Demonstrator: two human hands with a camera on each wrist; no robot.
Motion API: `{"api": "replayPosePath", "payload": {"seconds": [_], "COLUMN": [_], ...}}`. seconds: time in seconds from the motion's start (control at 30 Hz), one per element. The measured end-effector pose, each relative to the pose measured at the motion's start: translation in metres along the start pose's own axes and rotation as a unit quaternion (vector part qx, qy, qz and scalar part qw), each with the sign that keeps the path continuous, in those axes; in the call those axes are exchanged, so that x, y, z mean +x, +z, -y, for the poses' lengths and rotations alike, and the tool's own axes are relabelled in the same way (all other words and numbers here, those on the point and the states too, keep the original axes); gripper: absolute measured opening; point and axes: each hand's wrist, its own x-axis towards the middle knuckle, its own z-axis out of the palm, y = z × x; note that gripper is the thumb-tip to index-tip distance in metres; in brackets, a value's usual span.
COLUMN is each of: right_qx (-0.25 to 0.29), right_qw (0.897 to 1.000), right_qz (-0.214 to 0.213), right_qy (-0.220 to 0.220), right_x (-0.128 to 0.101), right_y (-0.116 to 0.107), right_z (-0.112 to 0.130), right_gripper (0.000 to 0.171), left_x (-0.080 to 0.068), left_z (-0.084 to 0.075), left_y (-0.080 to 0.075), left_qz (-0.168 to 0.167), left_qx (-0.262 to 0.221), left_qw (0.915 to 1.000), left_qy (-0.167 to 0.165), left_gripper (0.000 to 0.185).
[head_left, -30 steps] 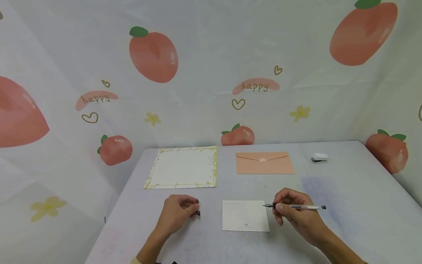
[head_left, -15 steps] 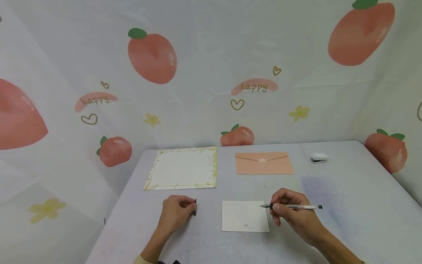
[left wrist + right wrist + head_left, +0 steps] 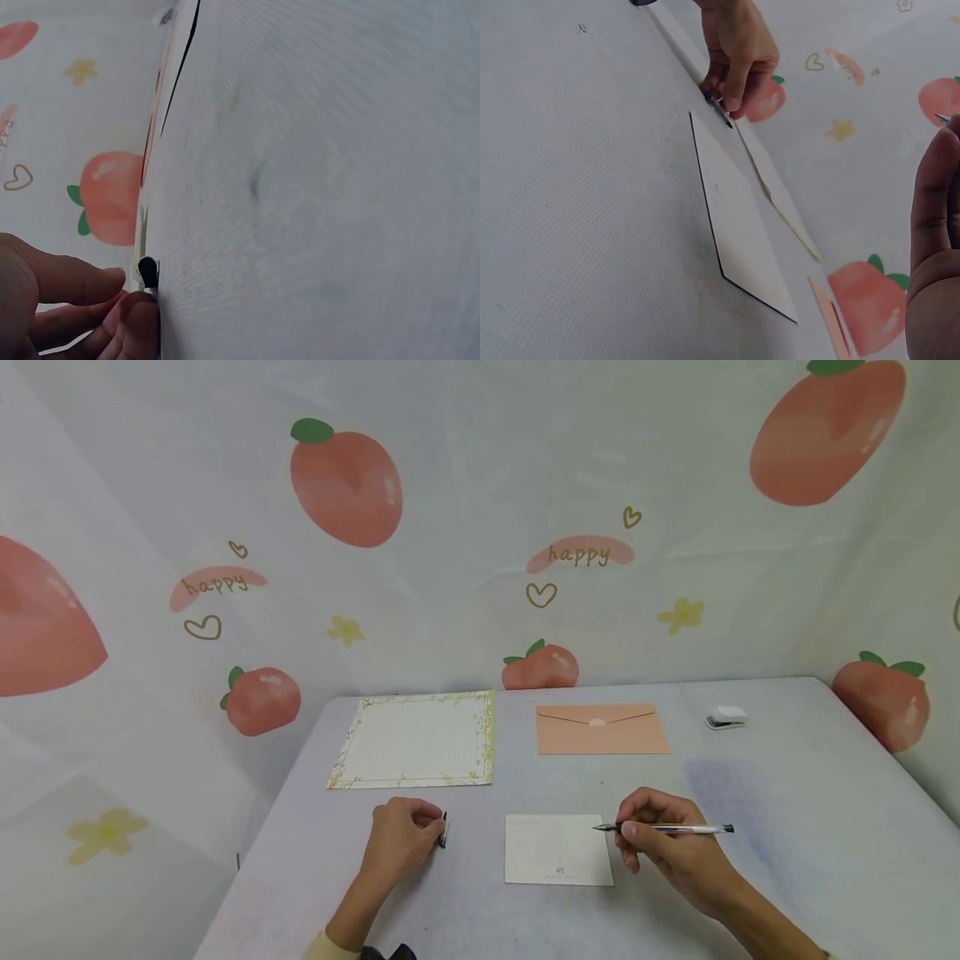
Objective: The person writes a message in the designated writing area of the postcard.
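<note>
The right hand (image 3: 675,852) pinched a pen (image 3: 663,829) between thumb and fingers, its grip clamped on the barrel. The pen lay nearly level, tip pointing to 9 o'clock and hovering at the right edge of a small white card (image 3: 557,850); whether the tip touched the card could not be told. The card lay flat on the bench (image 3: 810,827), toward the near edge, between the two hands.

The left hand (image 3: 400,842) rested on the bench at 9 o'clock from the card, just beside it but apart. Its fingers were curled, the grip clamped on a small dark cap (image 3: 444,833) held at the fingertips. In the left wrist view the cap (image 3: 148,271) showed as a black tip poking out past the fingertips (image 3: 139,319), close against the bench surface. In the right wrist view the left hand (image 3: 739,52) held the cap (image 3: 720,112) just off the card's (image 3: 739,217) far corner.

At 12 o'clock from the left hand lay a sheet (image 3: 416,752) with a green floral border. At 12 o'clock from the card lay a peach envelope (image 3: 602,730), flap closed. A small white object (image 3: 726,718) sat at 3 o'clock from the envelope, well apart from the hands. A backdrop (image 3: 480,527) printed with peaches hung behind the bench.
</note>
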Motion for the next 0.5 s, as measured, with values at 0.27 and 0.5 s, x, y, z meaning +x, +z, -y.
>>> {"api": "replayPosePath", "payload": {"seconds": [0.27, 0.5], "right_qx": [-0.001, -0.008], "right_qw": [1.0, 1.0], "right_qz": [-0.008, -0.011], "right_qy": [0.012, 0.007], "right_x": [-0.004, -0.002], "right_y": [-0.004, -0.005], "right_z": [0.003, 0.007], "right_gripper": [0.032, 0.033], "left_x": [-0.002, -0.008], "left_z": [-0.002, -0.017], "left_y": [-0.006, -0.008], "left_qz": [-0.038, 0.007], "left_qx": [-0.044, -0.146], "left_qw": [0.9977, 0.9834], "left_qy": [0.035, 0.108], "left_gripper": [0.015, 0.028]}}
